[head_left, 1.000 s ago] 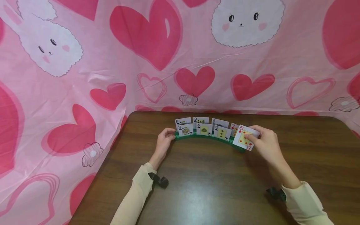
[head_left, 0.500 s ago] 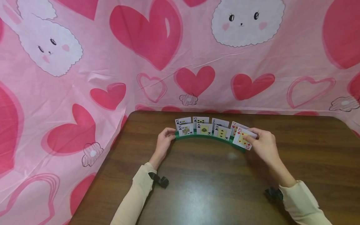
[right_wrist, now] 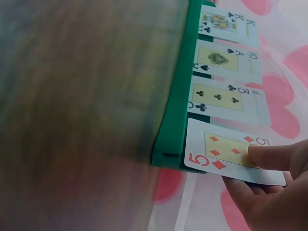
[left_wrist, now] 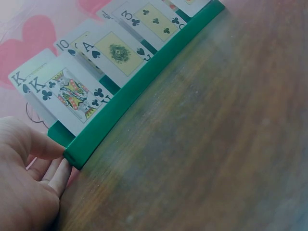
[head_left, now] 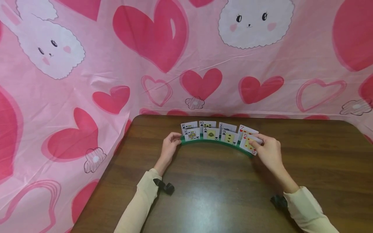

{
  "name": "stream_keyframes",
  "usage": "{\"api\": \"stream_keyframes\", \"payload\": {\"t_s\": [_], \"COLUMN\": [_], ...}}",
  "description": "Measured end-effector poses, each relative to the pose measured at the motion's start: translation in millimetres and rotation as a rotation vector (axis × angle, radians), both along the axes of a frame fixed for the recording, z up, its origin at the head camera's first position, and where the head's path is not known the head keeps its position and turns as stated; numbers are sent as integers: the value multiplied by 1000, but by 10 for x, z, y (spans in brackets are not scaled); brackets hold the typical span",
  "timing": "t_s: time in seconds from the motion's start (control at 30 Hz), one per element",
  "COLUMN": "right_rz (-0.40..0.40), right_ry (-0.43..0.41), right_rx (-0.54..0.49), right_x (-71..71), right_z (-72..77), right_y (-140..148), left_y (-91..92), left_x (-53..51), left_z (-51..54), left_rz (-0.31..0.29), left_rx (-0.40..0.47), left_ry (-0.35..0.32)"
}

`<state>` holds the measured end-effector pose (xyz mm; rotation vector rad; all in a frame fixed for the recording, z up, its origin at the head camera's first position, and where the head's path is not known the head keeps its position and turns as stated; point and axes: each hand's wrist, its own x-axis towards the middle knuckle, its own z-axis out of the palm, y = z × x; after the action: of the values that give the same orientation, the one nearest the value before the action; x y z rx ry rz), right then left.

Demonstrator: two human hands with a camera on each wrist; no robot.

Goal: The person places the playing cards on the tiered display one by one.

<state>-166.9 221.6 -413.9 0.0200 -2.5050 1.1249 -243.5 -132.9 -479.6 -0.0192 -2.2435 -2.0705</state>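
Observation:
A curved green playing card holder (head_left: 214, 141) stands on the table with two rows of cards upright in it. My left hand (head_left: 170, 145) holds the holder's left end between thumb and fingers. My right hand (head_left: 271, 153) pinches the five of diamonds (right_wrist: 199, 137), thumb on its face, at the holder's right end. The card's lower edge is at the slot; whether it is seated I cannot tell. Behind it stands a red seven (head_left: 243, 129), partly covered. The front row also has a king of clubs (left_wrist: 72, 94), an ace of spades (left_wrist: 115, 50) and a three of clubs (left_wrist: 153, 21).
In the back row are another king (head_left: 186, 125), a ten (head_left: 207, 124) and a face card (head_left: 228, 126), all partly covered. The brown wooden table (head_left: 204, 187) ends at a pink heart-print cloth (head_left: 163, 90) behind and at left.
My right hand has moved left with the five of diamonds, bringing it in line with the front row and showing more of the seven. The left hand has stayed put.

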Motion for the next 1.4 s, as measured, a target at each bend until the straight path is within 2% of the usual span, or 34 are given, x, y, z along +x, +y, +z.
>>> {"api": "stream_keyframes", "payload": {"t_s": [0.17, 0.37, 0.87, 1.27, 1.4], "right_rz": [2, 15, 40, 69, 75], "right_ry": [-1, -44, -140, -127, -93], "right_rx": [1, -9, -28, -24, -5], "right_x": [2, 2, 3, 6, 26], "right_z": [-18, -30, -65, -63, -52], "right_y": [-27, -28, -16, -39, -46], "left_y": [-10, -20, 3, -6, 6], "left_x": [-2, 3, 15, 3, 8], "left_z": [-2, 1, 5, 2, -3], "left_rz": [-7, -22, 3, 2, 1], "left_rx": [3, 10, 3, -3, 2], "left_ry": [-11, -12, -4, -17, -20]}}
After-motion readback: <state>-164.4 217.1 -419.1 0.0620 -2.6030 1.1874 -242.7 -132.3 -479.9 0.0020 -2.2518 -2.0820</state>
